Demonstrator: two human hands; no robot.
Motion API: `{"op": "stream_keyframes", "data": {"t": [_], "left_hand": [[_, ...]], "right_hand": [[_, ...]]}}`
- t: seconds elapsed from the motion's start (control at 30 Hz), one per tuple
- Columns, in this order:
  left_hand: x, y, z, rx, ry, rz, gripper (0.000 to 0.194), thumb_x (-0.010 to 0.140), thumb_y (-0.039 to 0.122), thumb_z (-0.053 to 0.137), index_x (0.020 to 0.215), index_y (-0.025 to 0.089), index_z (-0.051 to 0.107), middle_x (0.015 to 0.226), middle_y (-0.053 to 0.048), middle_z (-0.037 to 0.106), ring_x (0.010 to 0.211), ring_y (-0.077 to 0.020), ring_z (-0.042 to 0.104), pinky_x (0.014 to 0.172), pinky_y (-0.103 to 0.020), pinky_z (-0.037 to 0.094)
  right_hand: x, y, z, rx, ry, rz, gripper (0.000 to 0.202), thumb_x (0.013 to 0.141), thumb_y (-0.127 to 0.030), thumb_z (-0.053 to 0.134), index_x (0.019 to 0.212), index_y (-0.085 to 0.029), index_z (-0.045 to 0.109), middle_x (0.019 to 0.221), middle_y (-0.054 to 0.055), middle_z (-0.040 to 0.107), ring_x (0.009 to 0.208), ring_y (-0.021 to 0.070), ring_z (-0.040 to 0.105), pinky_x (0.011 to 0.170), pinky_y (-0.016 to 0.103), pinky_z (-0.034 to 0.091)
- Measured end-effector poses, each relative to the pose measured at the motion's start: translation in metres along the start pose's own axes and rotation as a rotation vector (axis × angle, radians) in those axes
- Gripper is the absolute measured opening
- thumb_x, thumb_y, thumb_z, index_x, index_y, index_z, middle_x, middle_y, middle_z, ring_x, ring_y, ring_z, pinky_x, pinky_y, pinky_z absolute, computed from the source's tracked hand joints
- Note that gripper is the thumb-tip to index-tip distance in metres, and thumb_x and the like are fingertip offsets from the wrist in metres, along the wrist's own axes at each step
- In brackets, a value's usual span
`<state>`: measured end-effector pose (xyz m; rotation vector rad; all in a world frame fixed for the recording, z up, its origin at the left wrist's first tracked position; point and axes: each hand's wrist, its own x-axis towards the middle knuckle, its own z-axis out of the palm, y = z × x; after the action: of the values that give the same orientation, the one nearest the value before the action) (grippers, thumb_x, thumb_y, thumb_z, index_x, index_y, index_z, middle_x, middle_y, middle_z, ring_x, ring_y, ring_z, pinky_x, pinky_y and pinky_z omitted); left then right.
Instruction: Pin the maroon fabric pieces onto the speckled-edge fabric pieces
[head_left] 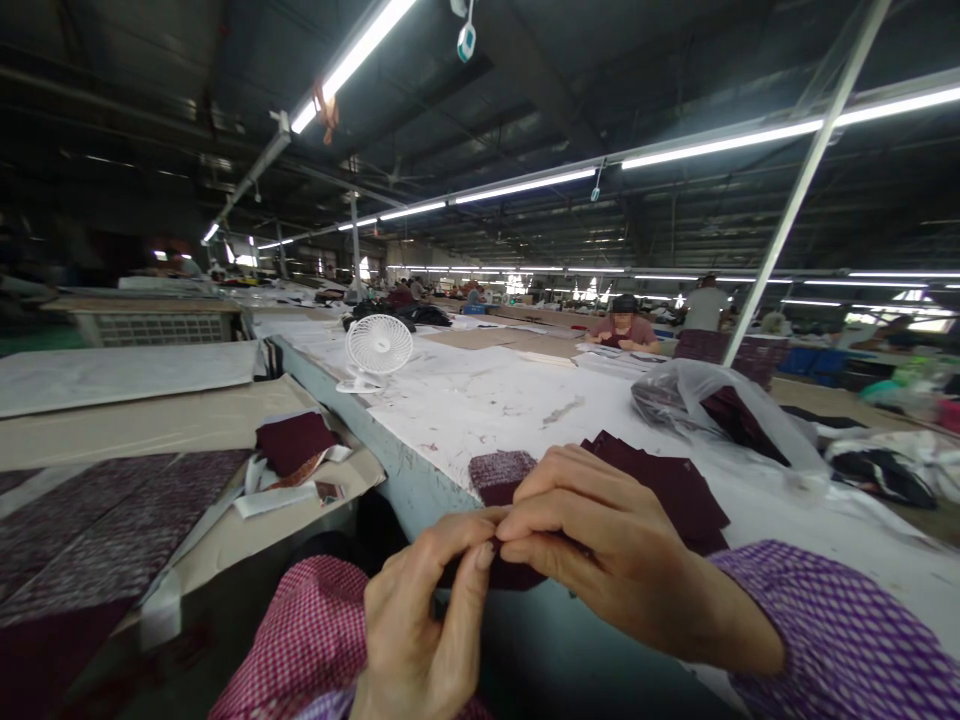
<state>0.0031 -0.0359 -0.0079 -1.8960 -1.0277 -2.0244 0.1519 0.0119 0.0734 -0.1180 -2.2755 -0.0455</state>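
At the near edge of the table, a maroon fabric piece (521,575) is pinched between my two hands. My left hand (427,610) holds its edge between thumb and forefinger. Right beside it, my right hand (600,540) has its fingertips pressed together on the same edge, so the two hands nearly touch. Most of the piece is hidden by my fingers. Just beyond lies a speckled maroon-and-white fabric piece (501,468). Past my right hand is a stack of dark maroon fabric pieces (667,485), partly covered by that hand.
A small white fan (379,345) stands on the white-covered table (480,400). To the right are a clear plastic bag (750,410) and a slanting pole (810,180). Maroon cloth (296,443) and boards lie at left. A co-worker (622,325) sits across the table.
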Motion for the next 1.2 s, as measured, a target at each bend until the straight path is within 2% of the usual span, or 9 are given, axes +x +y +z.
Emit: {"op": "stream_keyframes", "data": {"t": [0.17, 0.37, 0.5, 0.63, 0.8, 0.9, 1.07, 1.13, 1.2], "left_hand": [[0.001, 0.002, 0.000, 0.005, 0.006, -0.001, 0.020, 0.082, 0.006, 0.054, 0.096, 0.018, 0.060, 0.089, -0.005, 0.073, 0.080, -0.0153, 0.070, 0.068, -0.020, 0.057], [-0.001, 0.003, -0.001, 0.045, -0.060, 0.008, 0.022, 0.081, 0.008, 0.055, 0.099, 0.019, 0.062, 0.089, -0.004, 0.072, 0.075, -0.0133, 0.069, 0.064, -0.016, 0.055], [-0.001, 0.002, 0.003, -0.024, -0.033, -0.173, 0.009, 0.084, 0.015, 0.055, 0.090, 0.018, 0.061, 0.079, -0.002, 0.070, 0.062, -0.0100, 0.066, 0.055, -0.015, 0.052], [0.001, 0.005, 0.009, -0.140, 0.082, -0.400, 0.008, 0.086, 0.025, 0.055, 0.088, 0.018, 0.058, 0.076, -0.002, 0.070, 0.067, -0.0131, 0.068, 0.056, -0.017, 0.054], [0.004, 0.006, 0.013, -0.263, 0.148, -0.489, 0.017, 0.088, 0.032, 0.054, 0.098, 0.018, 0.056, 0.087, -0.005, 0.071, 0.075, -0.0164, 0.070, 0.067, -0.024, 0.058], [0.001, -0.002, 0.008, -0.191, 0.127, -0.487, 0.022, 0.083, 0.034, 0.061, 0.098, 0.018, 0.060, 0.084, -0.004, 0.072, 0.069, -0.0155, 0.070, 0.065, -0.024, 0.059], [-0.002, -0.032, -0.004, -0.124, 0.124, -0.581, 0.021, 0.078, 0.036, 0.066, 0.083, 0.017, 0.063, 0.059, 0.001, 0.069, 0.053, -0.0161, 0.067, 0.056, -0.021, 0.058], [0.001, -0.043, -0.004, -0.187, 0.082, -0.641, 0.023, 0.077, 0.039, 0.067, 0.083, 0.017, 0.063, 0.059, 0.001, 0.070, 0.049, -0.0161, 0.066, 0.049, -0.021, 0.056], [0.004, -0.049, -0.003, -0.231, 0.076, -0.674, 0.024, 0.077, 0.040, 0.066, 0.083, 0.017, 0.062, 0.069, -0.001, 0.072, 0.050, -0.0149, 0.065, 0.044, -0.019, 0.053]], "right_hand": [[0.001, -0.004, -0.001, -0.086, -0.015, -0.024, 0.013, 0.089, -0.017, 0.052, 0.078, -0.017, 0.059, 0.072, 0.002, 0.061, 0.069, 0.0115, 0.053, 0.067, 0.027, 0.042], [0.001, -0.003, 0.005, -0.215, 0.041, -0.062, 0.017, 0.080, -0.006, 0.048, 0.068, -0.017, 0.050, 0.066, 0.000, 0.056, 0.065, 0.0119, 0.048, 0.063, 0.028, 0.038], [0.000, 0.006, 0.006, -0.152, -0.044, -0.001, 0.013, 0.089, -0.015, 0.049, 0.077, -0.017, 0.053, 0.074, 0.002, 0.058, 0.071, 0.0125, 0.052, 0.068, 0.028, 0.041], [-0.002, 0.014, 0.005, -0.053, -0.137, 0.104, 0.018, 0.090, -0.034, 0.055, 0.094, -0.017, 0.056, 0.087, 0.004, 0.061, 0.078, 0.0128, 0.056, 0.071, 0.026, 0.045], [-0.005, 0.022, 0.007, -0.106, -0.149, 0.082, 0.015, 0.092, -0.029, 0.051, 0.094, -0.017, 0.058, 0.086, 0.004, 0.062, 0.078, 0.0130, 0.056, 0.070, 0.026, 0.044], [-0.009, 0.025, 0.012, -0.152, -0.177, 0.058, 0.015, 0.094, -0.025, 0.048, 0.093, -0.016, 0.059, 0.086, 0.003, 0.062, 0.078, 0.0118, 0.056, 0.073, 0.025, 0.044], [-0.006, 0.035, 0.019, -0.204, -0.372, 0.092, 0.022, 0.095, -0.031, 0.044, 0.100, -0.016, 0.060, 0.094, 0.003, 0.062, 0.082, 0.0110, 0.057, 0.071, 0.022, 0.044], [0.000, 0.048, 0.008, -0.164, -0.397, 0.117, 0.021, 0.095, -0.027, 0.044, 0.099, -0.015, 0.061, 0.095, 0.003, 0.063, 0.085, 0.0107, 0.057, 0.073, 0.021, 0.043], [0.005, 0.066, -0.019, -0.120, -0.359, 0.190, 0.017, 0.093, -0.023, 0.047, 0.095, -0.014, 0.062, 0.093, 0.003, 0.064, 0.086, 0.0102, 0.057, 0.077, 0.021, 0.042]]}}
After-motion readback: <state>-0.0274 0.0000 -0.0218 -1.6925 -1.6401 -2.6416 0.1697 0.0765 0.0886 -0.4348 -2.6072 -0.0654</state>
